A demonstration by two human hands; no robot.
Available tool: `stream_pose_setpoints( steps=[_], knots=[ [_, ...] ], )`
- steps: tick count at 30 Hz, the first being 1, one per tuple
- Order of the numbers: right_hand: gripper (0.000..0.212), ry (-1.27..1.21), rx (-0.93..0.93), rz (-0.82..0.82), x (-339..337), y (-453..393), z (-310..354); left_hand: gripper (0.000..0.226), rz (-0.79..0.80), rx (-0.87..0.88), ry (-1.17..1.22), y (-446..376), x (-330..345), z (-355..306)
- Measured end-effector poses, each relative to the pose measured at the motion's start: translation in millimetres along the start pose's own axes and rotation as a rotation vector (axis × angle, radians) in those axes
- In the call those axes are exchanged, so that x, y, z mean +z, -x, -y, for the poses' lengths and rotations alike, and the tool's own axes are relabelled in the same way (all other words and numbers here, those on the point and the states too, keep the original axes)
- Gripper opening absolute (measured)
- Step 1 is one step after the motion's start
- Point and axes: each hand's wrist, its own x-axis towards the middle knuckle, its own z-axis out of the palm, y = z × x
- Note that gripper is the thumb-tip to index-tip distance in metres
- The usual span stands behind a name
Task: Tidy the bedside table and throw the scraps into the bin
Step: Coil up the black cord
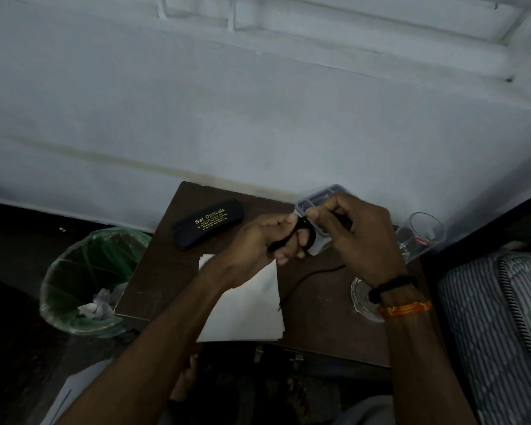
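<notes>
Over the dark brown bedside table (pixel 166 277) both my hands hold a thin black cable (pixel 307 237). My left hand (pixel 261 243) grips a small coil of it looped around the fingers. My right hand (pixel 353 234) pinches the cable at the coil's top. The loose end (pixel 307 276) trails down across the table to just right of the white paper sheets (pixel 252 305). A black spectacle case (pixel 209 223) with gold lettering lies at the table's back left. Left of the table on the floor stands a bin (pixel 92 280) lined with a green bag, with crumpled scraps inside.
A grey compartment tray (pixel 322 196) sits at the back of the table, partly behind my hands. A clear glass (pixel 420 237) lies at the right edge, and a glass dish (pixel 362 299) sits under my right wrist. A striped mattress (pixel 497 326) borders the right. The wall runs behind.
</notes>
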Motion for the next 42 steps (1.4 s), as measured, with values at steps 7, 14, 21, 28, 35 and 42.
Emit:
stream_pose_setpoints(
  steps=[7,14,21,28,35,42],
  knots=[
    [0.033,0.124,0.091,0.094,22.2,3.9,-20.1,0.038,-0.111,-0.005,0.318,-1.4,-0.2,-5.0],
    [0.024,0.115,0.322,0.405,32.7,7.5,-20.7,0.028,-0.239,0.006,0.247,-7.5,-1.4,1.8],
    [0.029,0.133,0.314,0.603,44.5,13.3,-8.0,0.023,-0.417,0.091,-0.271,-6.7,-0.5,11.4],
    [0.018,0.173,0.121,0.467,25.4,5.4,3.8,0.028,-0.376,0.020,-0.515,-5.3,-6.2,17.7],
    [0.016,0.203,-0.022,0.122,15.4,2.3,-14.3,0.034,-0.104,-0.042,-0.322,-1.7,-1.4,4.5],
    [0.009,0.025,-0.001,0.073,17.6,1.9,-24.9,0.041,0.089,-0.100,-0.160,0.6,-5.5,7.6]
  ],
)
